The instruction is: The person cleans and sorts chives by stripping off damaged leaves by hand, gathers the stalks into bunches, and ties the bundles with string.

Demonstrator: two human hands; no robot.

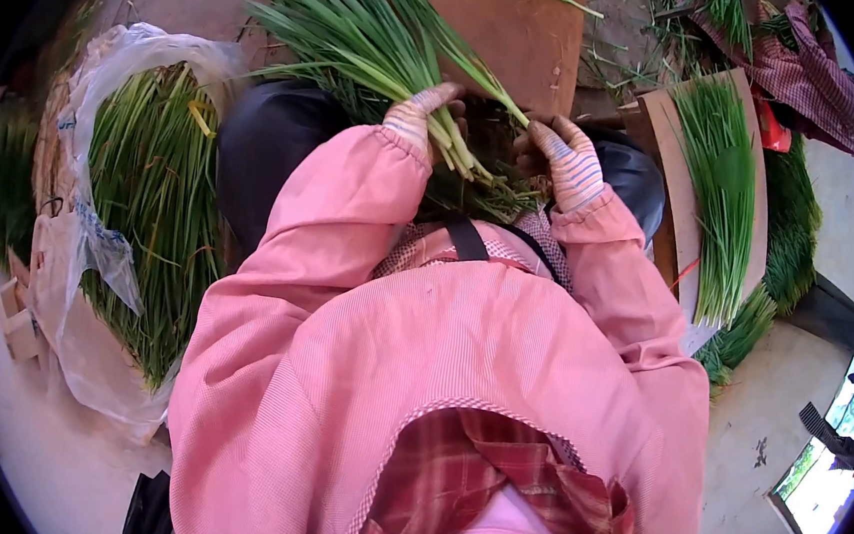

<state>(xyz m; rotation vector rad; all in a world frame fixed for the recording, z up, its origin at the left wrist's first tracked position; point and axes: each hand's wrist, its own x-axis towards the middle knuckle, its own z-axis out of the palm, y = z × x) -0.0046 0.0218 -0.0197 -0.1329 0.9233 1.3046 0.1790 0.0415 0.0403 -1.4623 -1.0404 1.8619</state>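
Observation:
My left hand (pixel 424 114), in a striped glove, is closed around a bunch of garlic chives (pixel 374 47). Their long green leaves fan out toward the upper left, and the pale stalk ends point down to the right, over my lap. At the right, my right hand (pixel 562 157), gloved the same way, pinches the pale end of a few chive stalks (pixel 473 65) that slant away from the bunch. Loose green trimmings (pixel 498 197) lie below and between the hands.
A brown board (pixel 526 34) lies ahead. On the left stands a plastic-lined sack (pixel 59 228) full of chives (pixel 157 196). A tray (pixel 761 198) at the right holds a neat chive bundle (pixel 718 205), with more greens (pixel 792 220) beyond it. Checked cloth (pixel 813 82) lies at the upper right.

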